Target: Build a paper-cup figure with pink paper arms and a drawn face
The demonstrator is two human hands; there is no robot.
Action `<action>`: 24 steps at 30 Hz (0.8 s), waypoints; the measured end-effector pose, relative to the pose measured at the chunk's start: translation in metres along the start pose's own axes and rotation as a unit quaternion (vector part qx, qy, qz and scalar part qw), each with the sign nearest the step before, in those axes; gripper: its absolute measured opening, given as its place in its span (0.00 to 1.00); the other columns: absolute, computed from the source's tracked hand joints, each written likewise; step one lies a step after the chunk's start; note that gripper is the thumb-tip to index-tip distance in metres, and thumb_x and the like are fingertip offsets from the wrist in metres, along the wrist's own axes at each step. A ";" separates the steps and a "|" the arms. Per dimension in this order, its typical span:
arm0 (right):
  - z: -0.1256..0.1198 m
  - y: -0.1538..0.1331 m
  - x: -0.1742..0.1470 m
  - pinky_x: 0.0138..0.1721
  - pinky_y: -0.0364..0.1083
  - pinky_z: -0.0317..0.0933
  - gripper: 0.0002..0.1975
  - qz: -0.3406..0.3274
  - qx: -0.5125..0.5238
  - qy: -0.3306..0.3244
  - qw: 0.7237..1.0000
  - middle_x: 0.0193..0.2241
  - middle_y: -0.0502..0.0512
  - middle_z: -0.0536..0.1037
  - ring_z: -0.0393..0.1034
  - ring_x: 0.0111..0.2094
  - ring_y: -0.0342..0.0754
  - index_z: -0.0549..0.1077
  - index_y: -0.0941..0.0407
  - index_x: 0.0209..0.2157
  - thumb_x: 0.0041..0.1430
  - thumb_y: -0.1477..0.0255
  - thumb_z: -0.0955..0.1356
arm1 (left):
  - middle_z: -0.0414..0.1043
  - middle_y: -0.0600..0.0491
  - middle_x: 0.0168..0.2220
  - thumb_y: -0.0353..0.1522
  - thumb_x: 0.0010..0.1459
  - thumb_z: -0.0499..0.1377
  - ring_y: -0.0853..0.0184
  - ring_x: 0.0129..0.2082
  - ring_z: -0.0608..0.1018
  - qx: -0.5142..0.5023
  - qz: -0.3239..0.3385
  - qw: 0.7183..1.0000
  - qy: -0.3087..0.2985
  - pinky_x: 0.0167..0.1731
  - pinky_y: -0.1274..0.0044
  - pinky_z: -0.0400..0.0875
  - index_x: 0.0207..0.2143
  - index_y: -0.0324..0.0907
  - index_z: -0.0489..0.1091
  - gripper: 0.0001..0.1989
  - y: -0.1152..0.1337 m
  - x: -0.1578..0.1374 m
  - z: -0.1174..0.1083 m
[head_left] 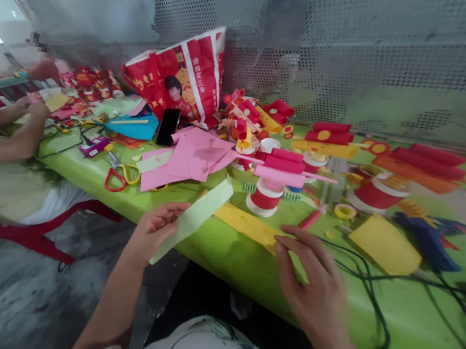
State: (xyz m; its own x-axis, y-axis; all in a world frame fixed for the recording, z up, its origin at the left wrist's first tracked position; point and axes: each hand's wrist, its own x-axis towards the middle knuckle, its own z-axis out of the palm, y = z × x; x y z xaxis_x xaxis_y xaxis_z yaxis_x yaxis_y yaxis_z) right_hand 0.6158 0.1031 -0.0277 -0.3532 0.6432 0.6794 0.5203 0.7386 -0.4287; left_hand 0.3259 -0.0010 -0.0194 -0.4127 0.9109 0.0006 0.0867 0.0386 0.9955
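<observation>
My left hand (160, 228) pinches a light green paper strip (195, 218), held slanting over the table's front edge. A yellow paper strip (247, 224) reaches from behind the green one to my right hand (310, 270). The thumb and fingertips of that hand close on the yellow strip's right end. Just beyond the strips stands a paper figure on a red and white cup (264, 197), topped with pink and red paper rolls. Pink paper sheets (195, 155) lie farther back, and scissors (120, 175) with red and yellow handles rest to their left.
Black cables (367, 278) cross the green table (408, 341) at right, near a yellow block-like object (387, 244). A phone (167, 127) and a red bag (181, 76) stand behind the pink paper. At far left another person's hands (38, 109) hold paper. Several paper figures line the back.
</observation>
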 end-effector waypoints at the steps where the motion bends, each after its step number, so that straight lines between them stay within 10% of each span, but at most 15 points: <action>1: -0.001 -0.007 0.000 0.48 0.49 0.69 0.07 0.011 0.039 -0.016 0.999 0.49 0.58 0.79 0.77 0.46 0.49 0.75 0.53 0.45 0.67 0.73 0.67 | 0.82 0.50 0.44 0.31 0.54 0.64 0.58 0.43 0.82 0.005 -0.005 1.000 -0.019 0.39 0.70 0.77 0.48 0.50 0.80 0.18 0.001 -0.005 -0.001; 6: -0.012 -0.029 -0.001 0.51 0.54 0.72 0.23 0.037 0.110 -0.103 0.988 0.65 0.66 0.66 0.69 0.59 0.56 0.66 0.54 0.61 0.67 0.65 0.68 | 0.83 0.50 0.46 0.34 0.60 0.62 0.57 0.46 0.82 0.046 -0.009 0.976 -0.212 0.44 0.70 0.76 0.48 0.52 0.81 0.14 0.011 -0.014 0.001; 11: -0.029 -0.031 -0.012 0.51 0.53 0.70 0.23 0.003 0.148 -0.188 0.971 0.49 0.59 0.80 0.74 0.51 0.54 0.70 0.53 0.58 0.65 0.61 0.71 | 0.80 0.52 0.52 0.31 0.68 0.54 0.62 0.50 0.80 0.136 0.029 0.917 -0.373 0.49 0.74 0.73 0.54 0.51 0.77 0.17 0.024 -0.005 0.027; 20: -0.038 -0.015 -0.025 0.39 0.43 0.69 0.07 0.098 0.089 -0.145 0.981 0.39 0.51 0.82 0.78 0.39 0.45 0.75 0.53 0.47 0.68 0.70 0.68 | 0.77 0.52 0.49 0.41 0.60 0.66 0.66 0.43 0.79 0.124 -0.002 0.930 -0.346 0.40 0.76 0.74 0.62 0.53 0.68 0.28 0.019 0.012 0.045; 24: -0.033 -0.005 -0.023 0.37 0.45 0.66 0.05 0.061 0.023 -0.103 0.992 0.35 0.52 0.82 0.77 0.35 0.46 0.75 0.54 0.42 0.69 0.70 0.67 | 0.77 0.53 0.43 0.41 0.63 0.63 0.67 0.36 0.78 0.222 0.085 0.930 -0.282 0.36 0.75 0.74 0.59 0.50 0.71 0.22 0.017 0.019 0.043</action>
State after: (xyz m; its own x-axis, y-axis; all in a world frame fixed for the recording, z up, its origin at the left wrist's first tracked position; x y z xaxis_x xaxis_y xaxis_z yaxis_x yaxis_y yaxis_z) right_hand 0.6473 0.0781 -0.0219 -0.4439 0.7530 0.4857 0.5342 0.6576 -0.5312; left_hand 0.3585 0.0341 -0.0064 0.1704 0.9852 -0.0200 0.5240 -0.0734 0.8486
